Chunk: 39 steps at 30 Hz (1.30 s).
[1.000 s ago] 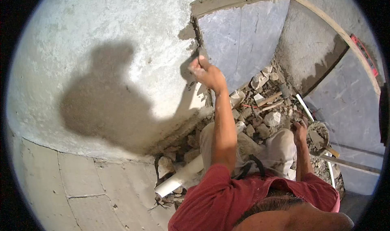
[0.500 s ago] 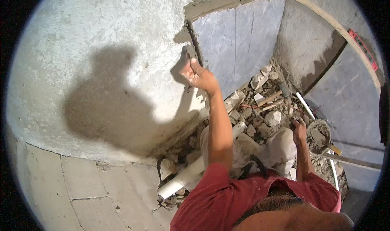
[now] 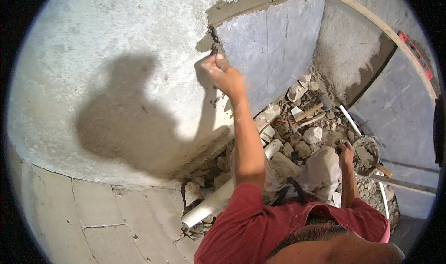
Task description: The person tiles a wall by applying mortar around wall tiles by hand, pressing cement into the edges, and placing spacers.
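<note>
My left hand [image 3: 224, 75] is closed around a small dark tool [image 3: 215, 48], slightly blurred. The tool's end is at the left edge of the grey panel [image 3: 272, 43], beside a patch of wet mortar [image 3: 204, 43] on the pale wall [image 3: 181, 17]. My right hand [image 3: 346, 153] is low beside my knee, left of a round bucket [image 3: 366, 155] with grey mortar inside. Its fingers are curled at the rubble, and what they hold, if anything, is too small to make out.
Rubble [image 3: 302, 149] with stones lies around my legs, with a wooden-handled hammer [image 3: 308, 112] on it. A thick white pipe [image 3: 209, 205] slants at the lower left. A thin white pipe [image 3: 350, 120], curved wooden strip [image 3: 371, 15] and red level [image 3: 415, 55] are to the right.
My left hand has shifted left in the view, dipped slightly, then moved up along the panel's edge with the tool. The view has shifted a little. My right hand has stayed beside the bucket.
</note>
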Each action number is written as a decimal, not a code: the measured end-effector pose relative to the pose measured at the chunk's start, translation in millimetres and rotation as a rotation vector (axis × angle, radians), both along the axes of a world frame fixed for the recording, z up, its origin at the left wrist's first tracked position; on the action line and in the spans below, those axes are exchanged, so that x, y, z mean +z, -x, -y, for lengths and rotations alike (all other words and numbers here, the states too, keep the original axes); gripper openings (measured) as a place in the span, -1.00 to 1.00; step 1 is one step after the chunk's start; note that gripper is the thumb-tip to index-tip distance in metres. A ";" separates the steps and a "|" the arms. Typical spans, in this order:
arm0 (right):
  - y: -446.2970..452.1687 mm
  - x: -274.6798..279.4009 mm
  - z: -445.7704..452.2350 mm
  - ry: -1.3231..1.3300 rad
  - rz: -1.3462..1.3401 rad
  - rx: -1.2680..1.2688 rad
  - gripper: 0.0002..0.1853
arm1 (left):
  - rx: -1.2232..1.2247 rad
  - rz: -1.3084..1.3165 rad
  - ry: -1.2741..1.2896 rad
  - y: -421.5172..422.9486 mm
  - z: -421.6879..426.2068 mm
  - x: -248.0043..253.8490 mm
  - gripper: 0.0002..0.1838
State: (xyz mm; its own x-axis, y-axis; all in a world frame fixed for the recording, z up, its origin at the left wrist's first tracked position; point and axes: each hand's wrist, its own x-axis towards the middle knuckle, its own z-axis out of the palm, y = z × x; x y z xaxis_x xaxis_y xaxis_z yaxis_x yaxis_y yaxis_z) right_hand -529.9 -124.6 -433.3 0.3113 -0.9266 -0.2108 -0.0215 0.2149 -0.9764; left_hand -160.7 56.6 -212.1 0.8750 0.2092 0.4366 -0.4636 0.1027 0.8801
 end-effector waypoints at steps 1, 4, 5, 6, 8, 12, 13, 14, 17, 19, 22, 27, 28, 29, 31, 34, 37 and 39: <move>-3.5 7.1 -1.9 0.001 0.002 -0.016 -0.95 | -0.053 -0.032 0.064 -0.6 -5.2 4.7 -0.86; -15.7 21.5 -4.7 0.056 0.029 0.042 -0.97 | -0.059 0.053 -0.007 -21.5 -15.6 -2.9 -0.89; -21.7 22.4 -3.3 0.055 0.060 0.061 -0.96 | -0.126 0.031 0.019 -32.3 -18.4 -8.5 -0.90; -26.6 22.4 -2.6 0.051 0.087 0.081 -0.95 | -0.192 0.005 0.044 -32.2 -23.9 -6.0 -0.91; -36.5 24.5 -2.0 0.043 0.134 0.115 -0.93 | -0.283 -0.056 0.222 -20.1 -32.9 -8.1 -0.91; -37.0 23.1 -0.4 0.032 0.142 0.142 -0.89 | -0.058 0.137 0.376 -12.6 -17.7 -21.7 -0.90; -35.5 20.9 1.0 0.035 0.135 0.147 -0.88 | 0.014 0.241 0.405 -15.4 -9.5 -20.4 -0.90; -32.4 18.7 1.3 0.033 0.126 0.123 -0.88 | 0.036 0.239 0.314 -16.8 -4.5 -20.7 -0.91; -33.7 33.3 -8.9 0.035 0.102 0.068 -0.90 | 0.021 0.218 0.134 -15.0 8.7 -16.6 -0.92; -26.8 31.0 -9.3 0.040 0.075 0.048 -0.91 | 0.164 0.297 0.005 -14.5 17.9 -10.1 -0.89; -14.6 17.8 -1.7 0.033 0.043 0.062 -0.92 | 0.105 0.241 -0.031 -15.3 8.7 -6.0 -0.86; -17.9 27.7 -6.2 0.053 0.051 0.075 -0.92 | -0.208 0.032 0.051 -11.8 -29.9 -7.7 -0.90; -19.7 33.0 -8.6 0.064 0.047 0.081 -0.93 | -0.305 0.018 0.151 -10.7 -32.6 -14.1 -0.91; -22.5 37.2 -13.4 0.064 0.057 0.057 -0.91 | -0.310 0.034 0.197 -10.3 -32.8 -19.7 -0.91; -32.4 48.9 -21.7 0.066 0.078 0.005 -0.88 | -0.323 0.066 0.291 -5.0 -30.5 -22.8 -0.89; -24.8 45.8 -18.1 0.214 -0.020 0.157 -0.81 | -0.382 0.138 0.309 10.5 -29.7 -18.7 -0.88; -21.8 54.0 -21.7 0.202 -0.100 0.169 -0.58 | -0.427 0.286 0.050 39.7 -18.8 -36.2 -0.87; -26.8 64.8 -31.8 0.064 0.134 0.249 -0.72 | -0.512 0.394 -0.113 75.5 -1.2 -51.6 -0.87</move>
State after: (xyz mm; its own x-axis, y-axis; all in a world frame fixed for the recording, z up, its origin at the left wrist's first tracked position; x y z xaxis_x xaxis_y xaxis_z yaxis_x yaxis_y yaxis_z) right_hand -503.1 -92.8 -368.5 0.5521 -0.8283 -0.0957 0.0644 0.1567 -0.9855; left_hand -236.2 57.9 -263.7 0.6223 -0.2568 0.7394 -0.6704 0.3127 0.6729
